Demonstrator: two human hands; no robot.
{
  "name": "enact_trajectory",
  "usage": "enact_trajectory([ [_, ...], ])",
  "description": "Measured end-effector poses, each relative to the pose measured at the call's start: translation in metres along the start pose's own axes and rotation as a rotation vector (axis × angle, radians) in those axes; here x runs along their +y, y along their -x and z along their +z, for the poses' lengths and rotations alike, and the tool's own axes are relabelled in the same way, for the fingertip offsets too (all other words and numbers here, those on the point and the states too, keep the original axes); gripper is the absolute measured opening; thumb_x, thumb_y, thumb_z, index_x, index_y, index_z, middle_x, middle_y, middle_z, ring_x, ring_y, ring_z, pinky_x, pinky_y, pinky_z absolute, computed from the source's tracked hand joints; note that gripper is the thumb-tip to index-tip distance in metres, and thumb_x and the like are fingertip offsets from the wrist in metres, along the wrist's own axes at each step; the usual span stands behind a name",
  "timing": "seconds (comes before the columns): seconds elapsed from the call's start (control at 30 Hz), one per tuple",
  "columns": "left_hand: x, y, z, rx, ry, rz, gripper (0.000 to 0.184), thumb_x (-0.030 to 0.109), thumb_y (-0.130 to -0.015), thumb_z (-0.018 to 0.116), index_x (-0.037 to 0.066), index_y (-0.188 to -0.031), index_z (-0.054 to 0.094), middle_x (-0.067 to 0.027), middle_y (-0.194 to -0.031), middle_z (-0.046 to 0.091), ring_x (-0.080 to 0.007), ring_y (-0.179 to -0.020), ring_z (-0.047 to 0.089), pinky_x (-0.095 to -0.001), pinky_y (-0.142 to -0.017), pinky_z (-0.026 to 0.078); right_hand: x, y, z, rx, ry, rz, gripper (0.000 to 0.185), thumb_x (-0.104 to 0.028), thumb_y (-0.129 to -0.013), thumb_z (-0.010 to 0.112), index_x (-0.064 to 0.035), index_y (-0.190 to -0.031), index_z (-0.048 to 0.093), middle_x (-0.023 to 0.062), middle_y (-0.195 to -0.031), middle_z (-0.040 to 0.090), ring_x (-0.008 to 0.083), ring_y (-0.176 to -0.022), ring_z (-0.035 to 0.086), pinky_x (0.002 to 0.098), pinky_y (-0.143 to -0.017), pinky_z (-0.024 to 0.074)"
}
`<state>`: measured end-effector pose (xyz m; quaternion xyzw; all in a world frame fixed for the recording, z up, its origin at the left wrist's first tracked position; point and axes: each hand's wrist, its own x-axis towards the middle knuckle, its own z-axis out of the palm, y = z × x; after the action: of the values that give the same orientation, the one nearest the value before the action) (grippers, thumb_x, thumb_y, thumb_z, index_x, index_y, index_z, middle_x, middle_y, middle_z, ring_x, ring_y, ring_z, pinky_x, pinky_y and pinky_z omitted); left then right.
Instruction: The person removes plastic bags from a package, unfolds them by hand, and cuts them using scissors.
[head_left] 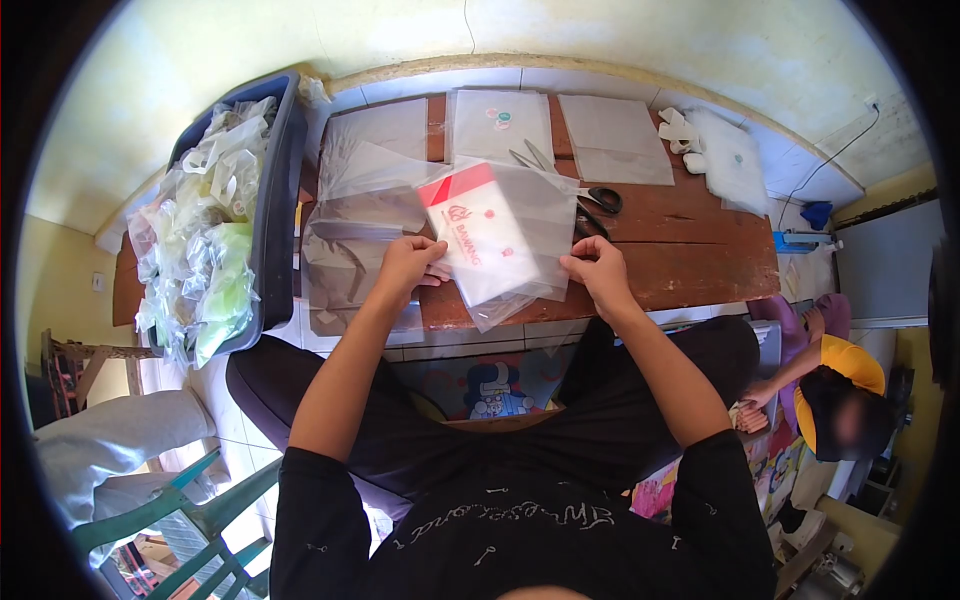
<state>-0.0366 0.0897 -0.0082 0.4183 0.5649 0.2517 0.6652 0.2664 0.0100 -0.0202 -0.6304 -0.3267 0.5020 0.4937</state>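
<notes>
A pack of plastic bags (485, 240), white with a red band and red "BAWANG" print, lies tilted over the front of the wooden table, in or on a larger clear plastic bag (552, 250). My left hand (412, 266) grips the pack's left edge, thumb on top. On the other side, my right hand (598, 272) pinches the right edge of the clear bag between thumb and fingers. Black-handled scissors (600, 200) lie just beyond my right hand, their blades partly under the clear plastic.
Stacks of clear plastic sheets (616, 140) lie along the back of the brown table (680, 255). At left stands a dark tub (285, 190) heaped with plastic bags. A green chair (215, 510) is at lower left. Another person (850, 370) sits at right.
</notes>
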Motion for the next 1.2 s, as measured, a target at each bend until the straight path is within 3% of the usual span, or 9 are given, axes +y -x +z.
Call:
enact_trajectory([
  [0.1, -0.001, -0.001, -0.001, 0.009, -0.004, -0.004, 0.018, 0.022, -0.093, 0.066, 0.006, -0.086, 0.065, -0.0054, -0.075, 0.069, -0.0116, -0.060, 0.065, -0.0223, -0.054, 0.051, -0.005, -0.005, -0.003, 0.000, 0.043, -0.007, 0.022, -0.003, -0.077, 0.076, 0.0016, -0.090, 0.060, 0.0076, -0.087, 0.062, 0.0141, -0.078, 0.064, 0.0286, -0.065, 0.0563],
  [0.17, -0.002, -0.002, -0.002, 0.004, 0.011, -0.003, 0.018, 0.022, -0.092, 0.067, 0.005, -0.085, 0.065, -0.0055, -0.075, 0.068, -0.0116, -0.060, 0.064, -0.0224, -0.054, 0.051, -0.025, -0.001, -0.005, -0.039, 0.600, -0.117, 0.019, -0.008, -0.079, 0.073, 0.0003, -0.089, 0.060, 0.0117, -0.088, 0.062, 0.0206, -0.076, 0.065, 0.0332, -0.066, 0.0548],
  [0.2, -0.002, -0.003, -0.003, 0.005, 0.011, -0.002, 0.018, 0.022, -0.092, 0.067, 0.005, -0.085, 0.065, -0.0055, -0.075, 0.068, -0.0116, -0.060, 0.064, -0.0224, -0.054, 0.051, -0.035, 0.001, -0.003, -0.040, 0.600, -0.118, 0.019, -0.008, -0.079, 0.073, 0.0003, -0.089, 0.060, 0.0117, -0.088, 0.062, 0.0206, -0.076, 0.065, 0.0332, -0.066, 0.0548],
  [0.27, -0.003, -0.004, -0.005, -0.010, 0.024, 0.004, 0.018, 0.019, -0.091, 0.067, 0.002, -0.087, 0.064, -0.0085, -0.075, 0.068, -0.0144, -0.059, 0.066, -0.0246, -0.052, 0.053, -0.049, 0.006, 0.001, 0.005, 0.955, -0.362, 0.019, -0.012, -0.080, 0.070, -0.0014, -0.092, 0.060, 0.0152, -0.097, 0.061, 0.0284, -0.084, 0.064, 0.0374, -0.075, 0.0523],
  [0.3, -0.003, -0.005, -0.005, -0.012, 0.025, 0.004, 0.018, 0.019, -0.091, 0.067, 0.002, -0.087, 0.064, -0.0085, -0.075, 0.068, -0.0144, -0.059, 0.066, -0.0246, -0.052, 0.053, -0.048, 0.003, 0.003, 0.007, 0.956, -0.362, 0.019, -0.012, -0.080, 0.070, -0.0014, -0.092, 0.060, 0.0152, -0.097, 0.061, 0.0284, -0.084, 0.064, 0.0374, -0.075, 0.0523],
  [0.47, -0.006, -0.008, -0.004, -0.008, 0.001, 0.002, 0.019, 0.019, -0.091, 0.068, 0.001, -0.087, 0.065, -0.0093, -0.074, 0.069, -0.0143, -0.058, 0.065, -0.0242, -0.050, 0.052, -0.057, -0.038, 0.018, -0.030, 0.971, -1.008, 0.026, -0.010, -0.079, 0.068, -0.0050, -0.103, 0.061, 0.0154, -0.105, 0.061, 0.0342, -0.102, 0.059, 0.0413, -0.090, 0.0485],
  [0.6, -0.003, -0.005, -0.008, 0.007, -0.017, 0.015, 0.018, 0.018, -0.091, 0.068, 0.000, -0.088, 0.065, -0.0098, -0.074, 0.069, -0.0146, -0.057, 0.065, -0.0241, -0.050, 0.052, -0.070, -0.075, 0.012, 0.007, 0.959, -0.981, 0.027, -0.009, -0.079, 0.067, -0.0058, -0.106, 0.062, 0.0164, -0.107, 0.061, 0.0357, -0.104, 0.058, 0.0413, -0.092, 0.0478],
  [0.77, 0.002, -0.005, -0.014, 0.023, -0.003, -0.004, 0.019, 0.018, -0.091, 0.068, 0.000, -0.088, 0.065, -0.0107, -0.073, 0.069, -0.0153, -0.056, 0.065, -0.0238, -0.049, 0.052, -0.076, -0.100, -0.029, -0.171, 1.033, -0.701, 0.033, 0.001, -0.073, 0.058, -0.0049, -0.105, 0.063, 0.0171, -0.109, 0.061, 0.0354, -0.109, 0.055, 0.0416, -0.093, 0.0477],
  [1.2, -0.006, -0.007, -0.009, 0.009, 0.044, -0.019, 0.019, 0.020, -0.092, 0.065, 0.001, -0.091, 0.063, -0.0106, -0.076, 0.069, -0.0161, -0.059, 0.067, -0.0247, -0.050, 0.054, -0.066, -0.073, -0.031, -0.191, 1.204, -0.757, 0.045, -0.005, -0.069, 0.061, -0.0086, -0.113, 0.061, 0.0129, -0.108, 0.056, 0.0335, -0.106, 0.056, 0.0427, -0.091, 0.0501],
])
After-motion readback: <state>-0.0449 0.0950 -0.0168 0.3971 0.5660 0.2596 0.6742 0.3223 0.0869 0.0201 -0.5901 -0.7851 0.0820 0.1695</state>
